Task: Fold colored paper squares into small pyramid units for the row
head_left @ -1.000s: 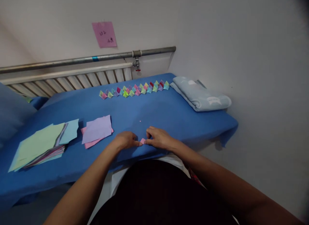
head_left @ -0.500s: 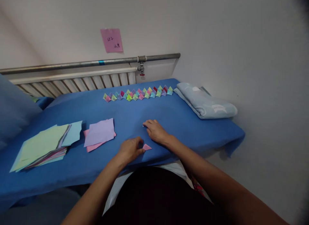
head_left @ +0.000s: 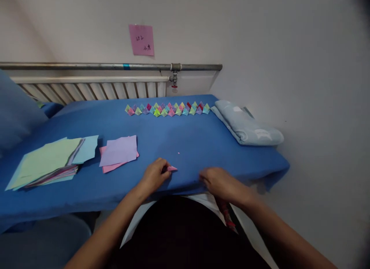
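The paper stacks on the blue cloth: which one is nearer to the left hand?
The smaller stack, with a lavender sheet on top; the larger stack, topped pale green, lies farther from the left hand.

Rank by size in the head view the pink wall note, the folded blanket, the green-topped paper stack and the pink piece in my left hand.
Largest to smallest, as they look:
1. green-topped paper stack
2. folded blanket
3. pink wall note
4. pink piece, partly covered by the left hand

Folded blanket (head_left: 248, 124), white radiator (head_left: 98, 79)
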Tool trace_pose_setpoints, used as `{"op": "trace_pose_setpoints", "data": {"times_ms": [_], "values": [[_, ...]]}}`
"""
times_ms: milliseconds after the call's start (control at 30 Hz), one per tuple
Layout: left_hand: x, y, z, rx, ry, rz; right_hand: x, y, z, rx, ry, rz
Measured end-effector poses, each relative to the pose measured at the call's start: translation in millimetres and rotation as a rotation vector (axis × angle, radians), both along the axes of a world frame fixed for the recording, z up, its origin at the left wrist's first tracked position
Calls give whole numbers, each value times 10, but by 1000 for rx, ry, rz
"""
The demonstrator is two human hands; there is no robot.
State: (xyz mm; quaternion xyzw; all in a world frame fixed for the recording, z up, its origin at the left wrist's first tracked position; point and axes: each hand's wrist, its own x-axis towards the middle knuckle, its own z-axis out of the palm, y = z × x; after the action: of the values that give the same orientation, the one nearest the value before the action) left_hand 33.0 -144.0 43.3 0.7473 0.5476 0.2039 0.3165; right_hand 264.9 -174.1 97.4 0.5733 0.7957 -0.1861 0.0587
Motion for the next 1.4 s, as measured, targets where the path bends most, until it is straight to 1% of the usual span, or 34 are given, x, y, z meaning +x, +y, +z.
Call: {"op": "trace_pose_setpoints", "data": {"times_ms": [67,100,133,200,267,367,400,433,500,567,633,733,833,933,1133,1200,1300,1400], "values": [[-13,29,-5,-62,-100,44,-128,203,-97,211,193,-11],[-22,44,-14,-90,-150,63,-200,338,-155,280,226,-3],[-33,58,-27,-113,-199,83,-263,473,-212,313,235,17],[-58,75,-67,-148,-284,120,-335,692,-296,287,232,71],[-82,79,-111,-166,-350,143,-320,785,-321,224,240,116],[-105,69,-159,-169,-410,142,-212,718,-261,126,253,176],[-108,63,-167,-160,-415,143,-184,676,-236,122,265,190],[-109,57,-172,-149,-413,146,-170,640,-220,156,277,189],[-109,46,-176,-131,-407,154,-192,610,-235,265,269,145],[-112,40,-181,-124,-413,156,-259,642,-307,340,254,135],[-120,41,-194,-124,-435,155,-323,706,-396,387,243,180],[-135,48,-227,-125,-475,160,-322,769,-450,380,193,174],[-138,53,-256,-116,-500,175,-220,748,-390,351,173,138],[-130,48,-261,-98,-503,189,-163,706,-346,371,171,101],[-125,15,-223,-80,-504,198,-267,758,-454,364,166,188],[-124,6,-218,-74,-491,197,-254,772,-440,363,139,155],[-120,-1,-225,-43,-474,203,-203,768,-376,389,109,85],[-120,-11,-232,-16,-467,203,-205,769,-369,411,169,95]]}}
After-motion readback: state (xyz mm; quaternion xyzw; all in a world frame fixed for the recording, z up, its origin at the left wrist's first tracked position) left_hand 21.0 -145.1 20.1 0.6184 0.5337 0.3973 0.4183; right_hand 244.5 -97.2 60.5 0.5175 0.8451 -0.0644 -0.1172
